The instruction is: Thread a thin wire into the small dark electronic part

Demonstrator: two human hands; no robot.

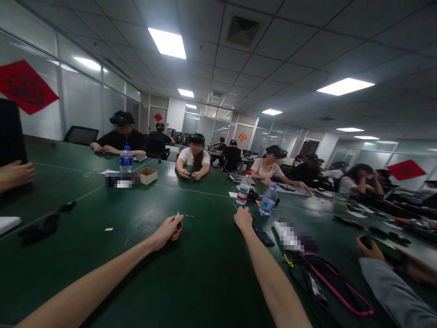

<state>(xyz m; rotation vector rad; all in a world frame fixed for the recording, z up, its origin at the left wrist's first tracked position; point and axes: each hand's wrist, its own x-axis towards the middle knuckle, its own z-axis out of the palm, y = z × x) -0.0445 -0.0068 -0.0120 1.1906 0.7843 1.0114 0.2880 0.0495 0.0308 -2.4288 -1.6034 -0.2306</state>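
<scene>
Over the green table (205, 282), my left hand (170, 230) is closed around a small dark object (179, 225) with a pale tip showing above the fingers. Its exact kind cannot be made out. My right hand (243, 219) is held apart from it, fingers curled in a pinch. A thin light sliver shows by its thumb side, too small to name. Just beside the right wrist lies a dark flat item (262, 233). Behind that hand stand a red-capped water bottle (243, 189) and a blue-capped bottle (268, 201).
A scrap of white paper (108, 229) lies left of my hands. Farther back are an open cardboard box (148, 176) and another bottle (126, 160). A pink-edged black case (337, 284) and cables lie at right, near a co-worker's grey sleeve (392, 282). Other people sit around.
</scene>
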